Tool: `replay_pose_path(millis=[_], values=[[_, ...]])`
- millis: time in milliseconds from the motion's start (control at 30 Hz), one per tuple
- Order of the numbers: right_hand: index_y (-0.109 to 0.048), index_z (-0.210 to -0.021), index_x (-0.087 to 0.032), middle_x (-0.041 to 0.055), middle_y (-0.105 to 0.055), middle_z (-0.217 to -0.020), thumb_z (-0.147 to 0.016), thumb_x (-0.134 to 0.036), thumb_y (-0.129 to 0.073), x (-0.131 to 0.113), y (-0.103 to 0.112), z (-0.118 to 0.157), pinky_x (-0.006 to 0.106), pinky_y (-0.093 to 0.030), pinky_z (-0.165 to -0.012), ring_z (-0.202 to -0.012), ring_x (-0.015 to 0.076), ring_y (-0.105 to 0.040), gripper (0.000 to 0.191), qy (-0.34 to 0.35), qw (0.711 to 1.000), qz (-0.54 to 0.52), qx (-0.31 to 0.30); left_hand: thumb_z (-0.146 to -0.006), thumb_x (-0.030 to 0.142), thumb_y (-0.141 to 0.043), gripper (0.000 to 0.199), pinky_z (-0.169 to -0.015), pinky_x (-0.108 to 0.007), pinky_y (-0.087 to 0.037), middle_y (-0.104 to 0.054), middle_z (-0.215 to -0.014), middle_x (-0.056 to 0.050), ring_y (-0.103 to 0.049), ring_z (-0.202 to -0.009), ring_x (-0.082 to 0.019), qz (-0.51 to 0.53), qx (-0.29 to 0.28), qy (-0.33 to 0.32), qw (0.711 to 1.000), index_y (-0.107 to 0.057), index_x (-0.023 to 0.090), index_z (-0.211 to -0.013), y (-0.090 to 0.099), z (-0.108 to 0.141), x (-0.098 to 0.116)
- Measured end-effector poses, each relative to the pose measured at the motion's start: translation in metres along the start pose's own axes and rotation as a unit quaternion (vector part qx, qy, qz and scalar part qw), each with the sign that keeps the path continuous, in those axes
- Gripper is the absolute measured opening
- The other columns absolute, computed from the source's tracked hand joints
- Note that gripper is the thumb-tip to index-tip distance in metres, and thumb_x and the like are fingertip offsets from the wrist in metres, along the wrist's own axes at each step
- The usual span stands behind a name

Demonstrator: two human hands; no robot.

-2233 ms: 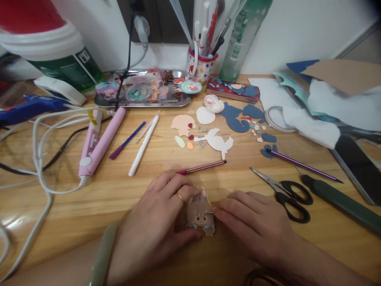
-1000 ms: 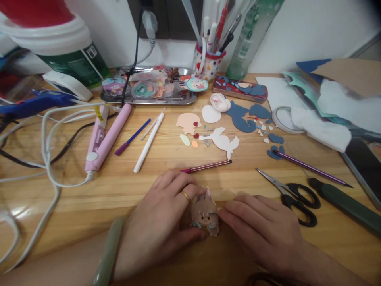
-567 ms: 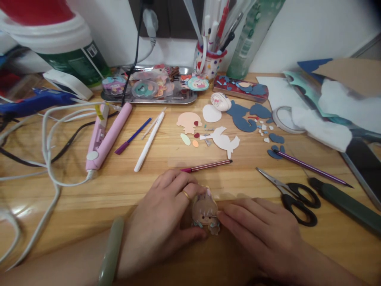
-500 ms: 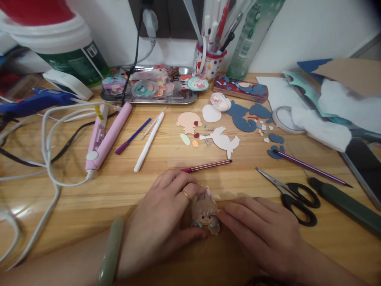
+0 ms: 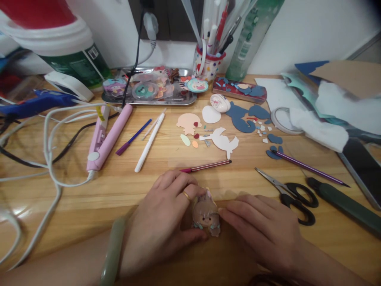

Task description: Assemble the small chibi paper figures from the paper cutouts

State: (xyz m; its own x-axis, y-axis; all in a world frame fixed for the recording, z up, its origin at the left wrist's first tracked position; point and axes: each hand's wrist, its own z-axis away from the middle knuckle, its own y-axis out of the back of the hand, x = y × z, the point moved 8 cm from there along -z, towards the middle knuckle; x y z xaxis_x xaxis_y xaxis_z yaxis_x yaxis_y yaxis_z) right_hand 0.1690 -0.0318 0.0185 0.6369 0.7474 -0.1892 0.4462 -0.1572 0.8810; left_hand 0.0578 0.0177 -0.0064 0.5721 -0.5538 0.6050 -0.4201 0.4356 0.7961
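A: What is nearest?

B: A wooden tabletop, pale and glossy, its grain running sideways. Over it lie the left hand, with a smooth grey-green bangle at the wrist, and the right hand.

A: And their grip?

B: The left steadies a flat cartoon figure against the wood, fingertips at its top, thumb by its lower left. It looks clear and shiny over a brown-haired face. The right hand's fingers are pressed together at the figure's right edge; whether they pinch anything I cannot tell.

A: Farther out?

B: Slim scissors with black loop handles, just beyond the right hand, and a striped, dark-red pen past the left. Then matte cutouts: a white one with pointed limbs, a peach head-and-body shape, a curling blue one. To the left, a pink hair straightener, its two arms parted.

A: At the back?

B: A shiny metal tray heaped with clear-backed characters, a dotted cup crammed with pens, a translucent green bottle and a white-rimmed bucket, all before a plain white wall.
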Motion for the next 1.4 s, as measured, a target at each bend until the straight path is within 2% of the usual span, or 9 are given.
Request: replay_pose_path(millis=[233,433,567,667,733,800,1000,1233,1400], values=[[-0.058,-0.093,-0.015,0.0048,-0.060,-0.085,-0.079,-0.011,-0.056,0.025,0.003,-0.003,0.025,-0.042,-0.063,-0.074,0.0140,-0.054,0.015,-0.115,0.993,0.013,0.011,-0.067,0.045,-0.069,0.050,-0.084,-0.044,-0.041,-0.054,-0.103,-0.006,-0.043,-0.102,-0.028,-0.031,0.005,-0.004,1.000,-0.046,0.019,-0.104,0.000,0.000,0.002],[-0.056,-0.093,-0.014,0.0054,-0.058,-0.086,-0.080,-0.010,-0.054,0.029,0.003,-0.006,0.024,-0.043,-0.069,-0.078,0.0133,-0.053,0.014,-0.135,0.990,-0.046,0.004,-0.060,0.063,-0.063,0.067,-0.080,-0.045,-0.043,-0.052,-0.101,-0.012,-0.046,-0.099,-0.030,-0.060,0.040,-0.030,0.997,-0.043,0.015,-0.101,0.000,0.000,0.003],[-0.055,-0.094,-0.016,0.0034,-0.058,-0.085,-0.083,-0.014,-0.053,0.032,0.010,-0.001,0.020,-0.043,-0.063,-0.072,0.0103,-0.054,0.012,-0.150,0.988,-0.019,0.025,-0.060,0.064,-0.063,0.083,-0.088,-0.044,-0.040,-0.045,-0.116,-0.016,-0.041,-0.108,-0.030,-0.036,0.046,-0.048,0.997,-0.033,0.012,-0.118,0.005,0.002,0.006],[-0.056,-0.093,-0.017,0.0038,-0.059,-0.085,-0.082,-0.015,-0.054,0.033,0.013,0.001,0.022,-0.044,-0.063,-0.072,0.0115,-0.055,0.012,-0.153,0.988,0.000,0.029,-0.073,0.037,-0.066,0.073,-0.100,-0.041,-0.031,-0.036,-0.131,-0.012,-0.031,-0.120,-0.026,-0.009,0.006,-0.049,0.999,-0.025,0.016,-0.129,0.006,0.004,0.006],[-0.056,-0.095,-0.016,0.0047,-0.059,-0.087,-0.081,-0.014,-0.054,0.034,0.013,0.001,0.024,-0.045,-0.067,-0.075,0.0125,-0.056,0.014,-0.161,0.987,-0.009,0.021,-0.073,0.016,-0.060,0.065,-0.103,-0.038,-0.027,-0.037,-0.133,-0.006,-0.026,-0.123,-0.023,0.005,-0.007,-0.045,0.999,-0.028,0.019,-0.129,0.008,0.006,0.005],[-0.055,-0.098,-0.015,0.0059,-0.058,-0.090,-0.082,-0.012,-0.051,0.035,0.012,0.001,0.025,-0.045,-0.069,-0.079,0.0135,-0.055,0.017,-0.173,0.985,-0.023,0.009,-0.072,0.007,-0.055,0.058,-0.103,-0.037,-0.025,-0.043,-0.128,-0.002,-0.025,-0.123,-0.021,0.008,-0.006,-0.041,0.999,-0.035,0.022,-0.125,0.009,0.006,0.002],[-0.054,-0.104,-0.013,0.0076,-0.056,-0.094,-0.084,-0.009,-0.046,0.035,0.009,0.003,0.025,-0.046,-0.074,-0.085,0.0134,-0.053,0.022,-0.189,0.981,-0.054,-0.001,-0.083,0.024,-0.055,0.021,-0.094,-0.036,-0.033,-0.055,-0.106,0.000,-0.036,-0.111,-0.021,-0.007,0.007,-0.030,1.000,-0.053,0.025,-0.104,0.007,0.003,-0.001],[-0.056,-0.101,-0.018,0.0048,-0.056,-0.091,-0.084,-0.010,-0.048,0.033,0.004,0.003,0.024,-0.044,-0.066,-0.078,0.0121,-0.054,0.020,-0.184,0.980,-0.067,-0.024,-0.072,0.043,-0.066,0.035,-0.085,-0.041,-0.037,-0.056,-0.101,-0.005,-0.041,-0.100,-0.026,-0.034,0.066,-0.016,0.997,-0.054,0.019,-0.095,0.008,0.001,0.004],[-0.056,-0.099,-0.020,0.0029,-0.059,-0.090,-0.083,-0.010,-0.049,0.035,0.003,0.002,0.026,-0.043,-0.064,-0.076,0.0135,-0.054,0.020,-0.178,0.982,-0.055,-0.039,-0.079,0.035,-0.061,0.020,-0.083,-0.039,-0.037,-0.057,-0.094,-0.001,-0.043,-0.096,-0.023,-0.033,0.071,-0.024,0.997,-0.054,0.021,-0.091,0.007,-0.002,0.009]])
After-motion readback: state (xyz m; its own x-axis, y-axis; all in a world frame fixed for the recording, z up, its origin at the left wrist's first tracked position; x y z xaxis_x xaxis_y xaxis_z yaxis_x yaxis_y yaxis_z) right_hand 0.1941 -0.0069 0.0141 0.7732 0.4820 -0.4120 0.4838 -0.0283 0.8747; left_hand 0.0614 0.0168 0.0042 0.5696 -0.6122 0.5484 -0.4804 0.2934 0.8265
